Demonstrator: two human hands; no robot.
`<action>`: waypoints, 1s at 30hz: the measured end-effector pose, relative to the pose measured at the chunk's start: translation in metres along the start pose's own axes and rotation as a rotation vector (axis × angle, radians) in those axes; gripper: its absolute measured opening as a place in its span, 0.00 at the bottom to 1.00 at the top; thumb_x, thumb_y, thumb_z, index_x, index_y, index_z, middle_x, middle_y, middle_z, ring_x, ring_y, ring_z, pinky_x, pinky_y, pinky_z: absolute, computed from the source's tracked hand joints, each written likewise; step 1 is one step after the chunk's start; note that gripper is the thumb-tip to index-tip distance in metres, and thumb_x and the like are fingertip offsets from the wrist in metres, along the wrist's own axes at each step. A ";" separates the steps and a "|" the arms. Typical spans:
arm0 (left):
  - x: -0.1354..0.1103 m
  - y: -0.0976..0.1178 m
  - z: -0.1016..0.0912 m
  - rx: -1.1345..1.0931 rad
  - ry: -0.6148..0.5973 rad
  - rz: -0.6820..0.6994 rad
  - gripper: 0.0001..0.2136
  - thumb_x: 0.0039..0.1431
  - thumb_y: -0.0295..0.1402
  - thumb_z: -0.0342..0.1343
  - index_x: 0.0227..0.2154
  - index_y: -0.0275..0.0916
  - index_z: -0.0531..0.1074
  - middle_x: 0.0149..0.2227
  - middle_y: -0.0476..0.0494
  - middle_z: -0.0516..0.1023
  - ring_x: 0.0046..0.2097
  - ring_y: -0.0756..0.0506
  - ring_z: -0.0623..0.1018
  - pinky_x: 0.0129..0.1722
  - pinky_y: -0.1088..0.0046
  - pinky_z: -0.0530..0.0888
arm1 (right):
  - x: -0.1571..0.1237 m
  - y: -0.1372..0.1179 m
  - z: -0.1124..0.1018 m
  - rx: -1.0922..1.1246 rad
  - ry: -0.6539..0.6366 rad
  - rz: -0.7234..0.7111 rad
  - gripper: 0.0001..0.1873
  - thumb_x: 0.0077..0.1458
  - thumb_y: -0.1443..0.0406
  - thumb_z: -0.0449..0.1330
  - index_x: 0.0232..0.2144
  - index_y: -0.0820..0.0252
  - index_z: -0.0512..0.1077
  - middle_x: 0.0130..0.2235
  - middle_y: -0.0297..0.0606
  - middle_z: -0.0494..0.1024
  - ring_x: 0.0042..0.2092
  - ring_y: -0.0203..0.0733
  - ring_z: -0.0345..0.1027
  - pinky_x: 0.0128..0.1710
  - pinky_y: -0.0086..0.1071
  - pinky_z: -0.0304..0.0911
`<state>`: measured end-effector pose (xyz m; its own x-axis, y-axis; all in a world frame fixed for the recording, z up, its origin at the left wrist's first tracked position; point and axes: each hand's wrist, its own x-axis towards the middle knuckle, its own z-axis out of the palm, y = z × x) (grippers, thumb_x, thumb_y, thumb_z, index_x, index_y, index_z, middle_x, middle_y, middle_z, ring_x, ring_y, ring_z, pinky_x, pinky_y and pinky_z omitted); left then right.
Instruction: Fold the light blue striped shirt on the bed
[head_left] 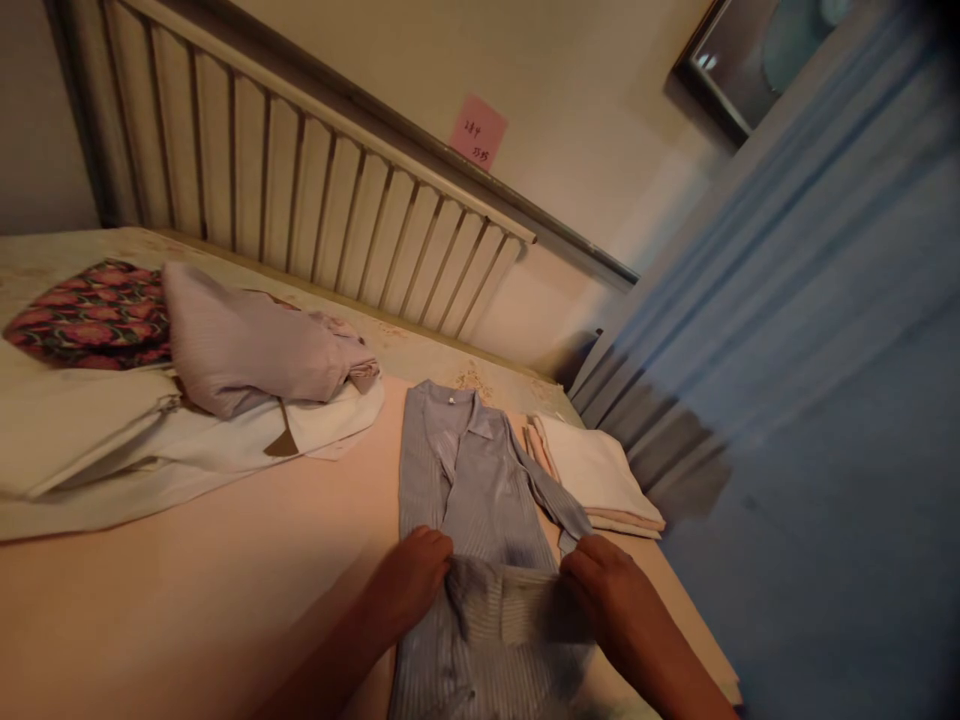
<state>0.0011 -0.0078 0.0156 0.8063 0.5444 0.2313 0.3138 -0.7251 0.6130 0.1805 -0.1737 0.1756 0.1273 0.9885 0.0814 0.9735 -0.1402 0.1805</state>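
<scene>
A grey-blue striped shirt lies flat on the bed, collar toward the headboard, its sides folded in to a narrow strip. My left hand is closed on the shirt's lower part at its left side. My right hand is closed on the same fold at its right side. Between the two hands the lower cloth is lifted and doubled up over the shirt's middle.
A stack of folded pale cloths lies just right of the shirt. A heap of loose clothes, lilac, white and flowered, sits at the left. A slatted headboard stands behind; a blue curtain hangs at the right.
</scene>
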 end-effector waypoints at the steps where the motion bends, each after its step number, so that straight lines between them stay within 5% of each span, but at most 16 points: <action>1: 0.000 -0.001 0.002 0.011 0.000 -0.003 0.09 0.60 0.22 0.45 0.30 0.40 0.67 0.36 0.45 0.74 0.42 0.43 0.71 0.41 0.68 0.65 | 0.001 0.005 0.008 -0.054 0.037 0.004 0.13 0.58 0.73 0.52 0.26 0.58 0.72 0.32 0.39 0.73 0.35 0.42 0.67 0.35 0.32 0.59; 5: -0.001 -0.002 0.006 0.048 -0.013 -0.037 0.10 0.62 0.25 0.43 0.31 0.40 0.68 0.35 0.44 0.75 0.40 0.43 0.73 0.38 0.69 0.64 | -0.002 0.023 0.038 -0.154 0.168 -0.003 0.13 0.55 0.73 0.53 0.24 0.57 0.71 0.29 0.38 0.72 0.33 0.43 0.66 0.34 0.32 0.57; 8: -0.001 0.000 0.005 0.036 -0.036 -0.070 0.10 0.63 0.28 0.42 0.32 0.40 0.69 0.35 0.44 0.75 0.38 0.44 0.74 0.35 0.70 0.63 | -0.007 0.033 0.054 -0.103 0.220 0.121 0.12 0.55 0.71 0.51 0.26 0.56 0.72 0.31 0.38 0.74 0.31 0.41 0.67 0.30 0.30 0.55; 11: -0.001 0.001 0.003 -0.016 -0.032 -0.086 0.11 0.63 0.29 0.42 0.31 0.41 0.69 0.34 0.45 0.76 0.37 0.44 0.75 0.34 0.71 0.63 | -0.009 0.040 0.067 0.137 0.274 0.268 0.12 0.57 0.66 0.49 0.30 0.55 0.73 0.35 0.39 0.77 0.31 0.41 0.70 0.28 0.30 0.58; 15: -0.002 0.001 0.003 -0.127 -0.002 -0.125 0.09 0.62 0.31 0.44 0.32 0.42 0.70 0.34 0.47 0.76 0.37 0.44 0.75 0.35 0.71 0.64 | -0.006 0.039 0.084 0.638 0.301 0.533 0.15 0.55 0.56 0.50 0.36 0.55 0.74 0.22 0.35 0.76 0.24 0.45 0.71 0.25 0.33 0.63; 18: -0.002 0.000 0.004 -0.228 0.009 -0.109 0.09 0.61 0.31 0.46 0.38 0.43 0.72 0.38 0.47 0.78 0.42 0.44 0.76 0.40 0.71 0.67 | 0.000 0.032 0.091 0.782 0.421 0.660 0.18 0.54 0.53 0.51 0.36 0.57 0.73 0.23 0.36 0.77 0.24 0.45 0.72 0.26 0.34 0.65; 24: 0.000 -0.005 0.011 -0.441 0.035 -0.159 0.24 0.58 0.30 0.49 0.59 0.41 0.64 0.54 0.40 0.74 0.54 0.42 0.74 0.54 0.66 0.66 | 0.044 0.018 0.081 0.413 0.794 0.346 0.13 0.60 0.61 0.50 0.36 0.59 0.72 0.36 0.42 0.78 0.37 0.45 0.72 0.40 0.35 0.65; 30: 0.010 -0.016 0.023 -0.714 0.088 -0.303 0.33 0.55 0.32 0.52 0.65 0.42 0.54 0.49 0.40 0.75 0.35 0.47 0.78 0.41 0.66 0.72 | 0.168 0.002 0.066 0.192 0.716 0.140 0.13 0.60 0.70 0.47 0.34 0.61 0.72 0.34 0.43 0.75 0.39 0.47 0.67 0.44 0.39 0.62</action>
<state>0.0159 -0.0007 -0.0096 0.6848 0.7286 0.0172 0.0912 -0.1090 0.9899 0.2162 -0.0041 0.1244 0.1621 0.6749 0.7199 0.9816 -0.1850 -0.0475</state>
